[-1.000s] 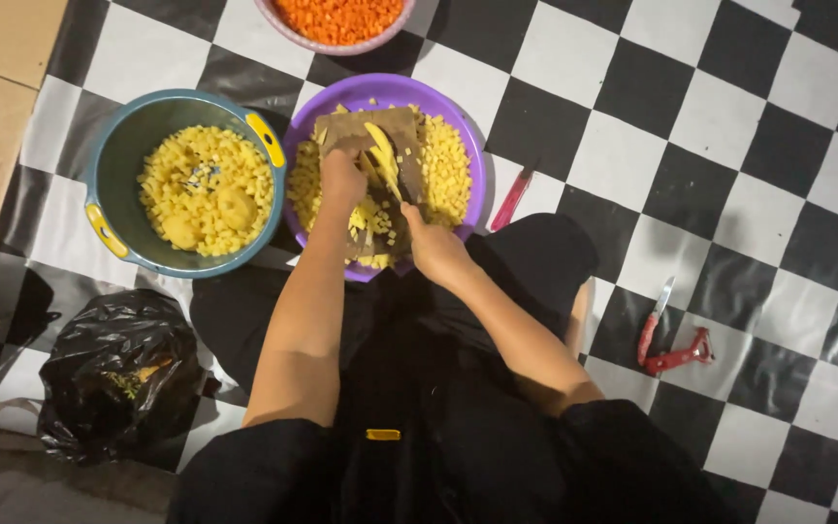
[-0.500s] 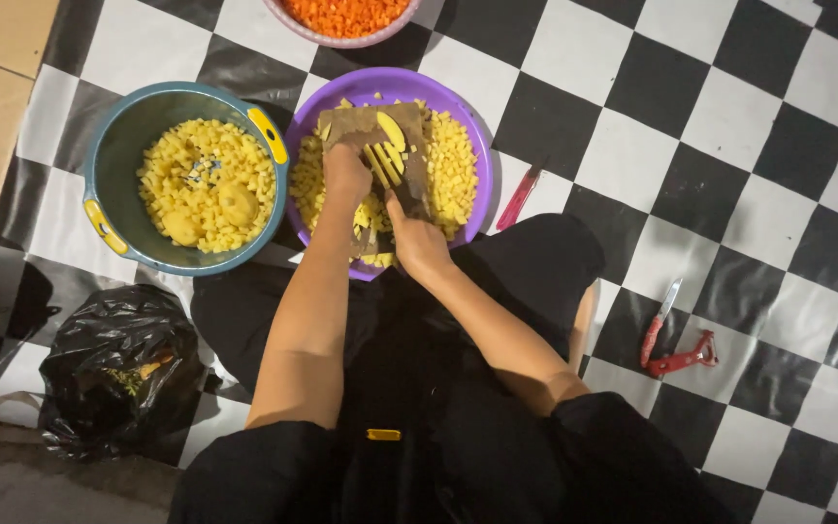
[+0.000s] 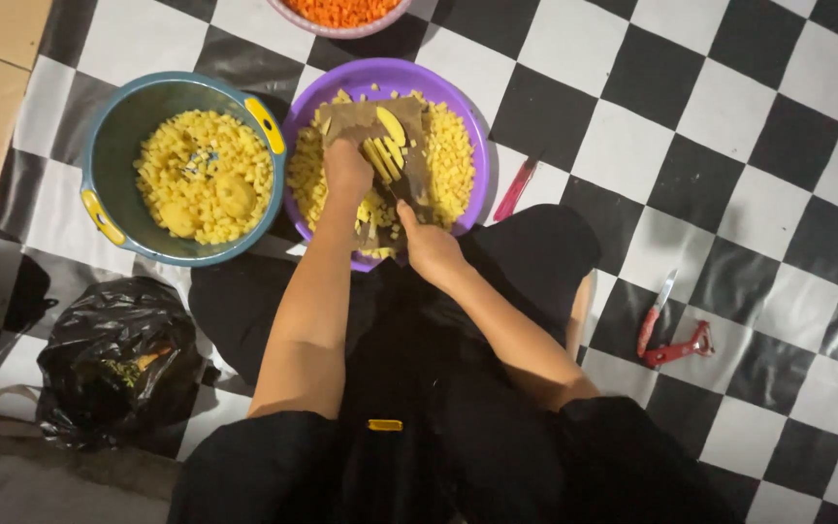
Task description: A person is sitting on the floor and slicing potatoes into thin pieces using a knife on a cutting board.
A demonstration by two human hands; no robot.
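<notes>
**A:** So what's the setup here? Looks like someone is sitting on a black-and-white checkered floor.

**B:** Yep, viewed from the head camera looking straight down. There's a small brown cutting board resting across the top of a purple bowl, and the bowl's full of diced yellow cubes. On the board lies a yellow piece cut into strips (potato maybe, can't say for sure).

**A:** And the hands?

**B:** Left hand is curled down on the board, fingers pressed against the yellow strips, holding them in place. Right hand is closed around a knife with the thumb laid along the top; the blade runs up onto the board right beside the strips, touching or nearly touching them, hard to tell.

**A:** Anything else around?

**B:** Just left of the purple bowl, touching it, there's a blue-grey bowl with yellow handles, also full of yellow cubes plus a couple of bigger lumps. A pinkish bowl of orange bits sits at the top edge. A black plastic bag lies by the left knee, and a red-handled knife and red peeler lie together off to the right, well apart from the bowls.
</notes>
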